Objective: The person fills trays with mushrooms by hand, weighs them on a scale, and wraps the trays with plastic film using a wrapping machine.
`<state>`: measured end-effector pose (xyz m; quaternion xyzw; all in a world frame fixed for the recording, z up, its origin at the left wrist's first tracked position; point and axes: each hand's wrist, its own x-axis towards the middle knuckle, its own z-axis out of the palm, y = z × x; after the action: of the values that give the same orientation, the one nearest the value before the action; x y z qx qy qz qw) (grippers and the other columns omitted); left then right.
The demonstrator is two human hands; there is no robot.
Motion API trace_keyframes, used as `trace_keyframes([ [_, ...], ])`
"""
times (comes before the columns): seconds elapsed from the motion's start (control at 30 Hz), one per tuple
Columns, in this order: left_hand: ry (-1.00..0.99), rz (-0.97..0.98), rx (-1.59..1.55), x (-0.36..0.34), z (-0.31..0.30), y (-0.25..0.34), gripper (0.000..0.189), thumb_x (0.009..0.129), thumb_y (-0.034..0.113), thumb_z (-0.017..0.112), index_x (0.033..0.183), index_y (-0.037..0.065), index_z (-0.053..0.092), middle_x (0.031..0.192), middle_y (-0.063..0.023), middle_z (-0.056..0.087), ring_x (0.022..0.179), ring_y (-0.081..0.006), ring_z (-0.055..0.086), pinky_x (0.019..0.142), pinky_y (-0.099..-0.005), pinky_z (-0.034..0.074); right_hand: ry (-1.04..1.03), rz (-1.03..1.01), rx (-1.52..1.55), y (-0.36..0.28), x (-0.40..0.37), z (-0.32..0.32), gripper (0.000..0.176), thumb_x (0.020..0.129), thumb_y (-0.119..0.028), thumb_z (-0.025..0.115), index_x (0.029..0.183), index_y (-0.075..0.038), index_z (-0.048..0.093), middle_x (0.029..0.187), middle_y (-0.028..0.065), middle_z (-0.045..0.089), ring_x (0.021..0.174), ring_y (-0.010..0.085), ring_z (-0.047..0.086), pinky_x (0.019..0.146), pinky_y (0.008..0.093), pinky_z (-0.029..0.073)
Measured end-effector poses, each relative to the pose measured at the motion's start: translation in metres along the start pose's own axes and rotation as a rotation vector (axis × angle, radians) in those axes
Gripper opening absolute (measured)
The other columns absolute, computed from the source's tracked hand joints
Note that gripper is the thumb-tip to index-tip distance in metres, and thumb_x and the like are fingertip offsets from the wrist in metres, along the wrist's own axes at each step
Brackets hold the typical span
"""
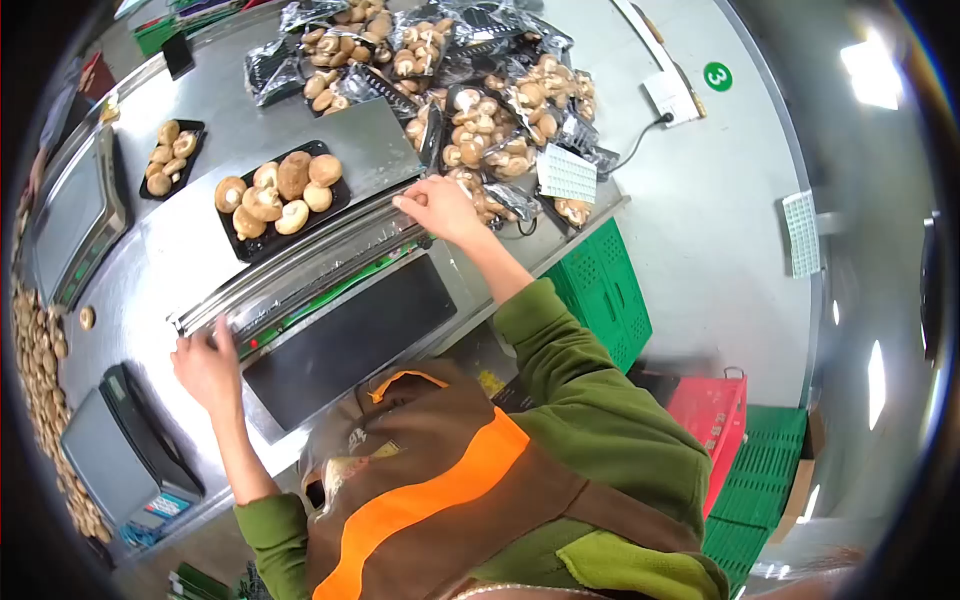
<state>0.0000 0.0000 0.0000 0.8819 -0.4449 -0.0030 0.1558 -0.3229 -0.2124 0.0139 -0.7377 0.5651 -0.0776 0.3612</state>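
My left hand [208, 368] is at the left end of a long metal wrapping bar [290, 262], its fingers apart. Over the bar's right end is my right hand [445, 210], closed, fingers bent together; what it may pinch is too small to make out. Clear film lies along the bar, beside a green strip [330, 293]. A black tray of brown mushrooms [278, 195] sits just beyond the bar, touched by neither hand. Nearer my body is a dark flat plate [350, 335].
Wrapped mushroom packs [480, 130] pile up at the back. A smaller mushroom tray [170, 158] and a scale [80, 215] stand left, with another grey device [125, 455] and loose mushrooms [40, 350]. Green crates [605, 290] and a red crate [705, 415] are at right.
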Motion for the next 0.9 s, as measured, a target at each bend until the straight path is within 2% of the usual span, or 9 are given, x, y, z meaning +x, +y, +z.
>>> trace_keyframes([
  [0.1, 0.02, 0.071, 0.008, 0.01, 0.011, 0.033, 0.04, 0.077, 0.041, 0.068, 0.073, 0.002, 0.07, 0.079, -0.0128, 0.062, 0.081, -0.0316, 0.056, 0.074, -0.0409, 0.044, 0.354, -0.234, -0.402, -0.015, 0.009, 0.018, 0.051, 0.071, -0.056, 0.067, 0.077, -0.006, 0.072, 0.076, 0.012, 0.068, 0.077, 0.0301, 0.065, 0.073, 0.0396, 0.05],
  [0.43, -0.086, -0.033, -0.186, 0.01, 0.013, 0.038, 0.035, 0.081, 0.033, 0.066, 0.069, 0.0, 0.066, 0.067, -0.0164, 0.059, 0.068, -0.033, 0.056, 0.069, -0.0406, 0.045, 0.135, -0.064, -0.357, -0.008, -0.001, 0.031, 0.045, 0.073, -0.051, 0.068, 0.069, -0.006, 0.069, 0.068, 0.0122, 0.065, 0.069, 0.0278, 0.064, 0.062, 0.0389, 0.049],
  [0.53, -0.294, -0.172, -0.696, 0.012, 0.006, 0.02, 0.035, 0.087, 0.031, 0.059, 0.067, 0.001, 0.057, 0.052, -0.0026, 0.045, 0.045, -0.0153, 0.038, 0.048, -0.0283, 0.033, -0.018, 0.099, 0.607, -0.013, -0.006, 0.022, 0.033, 0.084, -0.032, 0.062, 0.069, -0.002, 0.063, 0.056, 0.0061, 0.056, 0.055, 0.0156, 0.055, 0.048, 0.0274, 0.043],
  [0.57, -0.57, -0.471, -1.094, 0.007, 0.006, 0.01, 0.034, 0.09, 0.031, 0.057, 0.066, 0.008, 0.05, 0.052, 0.0047, 0.035, 0.044, -0.0062, 0.029, 0.041, -0.0235, 0.024, -0.018, 0.092, 0.605, -0.004, -0.009, 0.02, 0.033, 0.084, -0.032, 0.062, 0.069, -0.002, 0.063, 0.056, 0.0061, 0.056, 0.055, 0.0156, 0.055, 0.048, 0.0274, 0.043],
  [0.63, -0.833, -0.757, -1.531, 0.001, -0.022, 0.017, 0.034, 0.094, 0.029, 0.052, 0.065, 0.014, 0.042, 0.052, 0.0069, 0.028, 0.044, -0.0034, 0.024, 0.037, -0.0187, 0.017, -0.758, 0.627, 1.664, 0.013, -0.009, 0.019, 0.035, 0.089, -0.024, 0.051, 0.059, -0.008, 0.049, 0.052, 0.0008, 0.043, 0.045, 0.0113, 0.042, 0.038, 0.0231, 0.033],
  [0.67, -0.832, -0.762, -1.535, 0.005, -0.033, 0.02, 0.034, 0.094, 0.029, 0.052, 0.065, 0.014, 0.042, 0.052, 0.0069, 0.028, 0.044, -0.0034, 0.024, 0.037, -0.0187, 0.017, -0.76, 0.631, 1.66, 0.016, -0.005, 0.017, 0.035, 0.089, -0.024, 0.051, 0.059, -0.008, 0.049, 0.052, 0.0008, 0.043, 0.045, 0.0113, 0.042, 0.038, 0.0231, 0.033],
  [0.8, -0.745, -0.565, -2.088, 0.048, -0.093, 0.032, 0.03, 0.1, 0.021, 0.036, 0.072, 0.013, 0.039, 0.056, 0.0051, 0.032, 0.04, -0.0045, 0.028, 0.031, -0.0164, 0.021, -0.779, -0.062, 1.82, -0.041, 0.021, -0.042, 0.03, 0.095, -0.026, 0.038, 0.069, -0.011, 0.043, 0.059, -0.001, 0.037, 0.048, 0.0103, 0.036, 0.04, 0.0216, 0.03],
  [0.87, -0.525, 0.086, -2.149, 0.094, -0.112, 0.051, 0.027, 0.1, 0.021, 0.036, 0.079, 0.009, 0.047, 0.07, -0.0014, 0.051, 0.064, -0.0095, 0.052, 0.057, -0.0204, 0.046, -0.581, -0.344, 1.832, -0.091, 0.043, -0.067, 0.028, 0.095, -0.024, 0.038, 0.081, -0.006, 0.054, 0.072, 0.0067, 0.055, 0.064, 0.0168, 0.053, 0.056, 0.0276, 0.046],
  [0.9, -0.319, -0.098, -1.994, 0.109, -0.118, 0.072, 0.032, 0.1, 0.024, 0.035, 0.098, 0.0, 0.057, 0.1, -0.0111, 0.063, 0.098, -0.0181, 0.059, 0.087, -0.0289, 0.046, -0.386, -0.31, 1.791, -0.117, 0.054, -0.071, 0.028, 0.095, -0.023, 0.038, 0.091, -0.002, 0.055, 0.086, 0.0119, 0.059, 0.079, 0.0212, 0.056, 0.069, 0.032, 0.048],
])
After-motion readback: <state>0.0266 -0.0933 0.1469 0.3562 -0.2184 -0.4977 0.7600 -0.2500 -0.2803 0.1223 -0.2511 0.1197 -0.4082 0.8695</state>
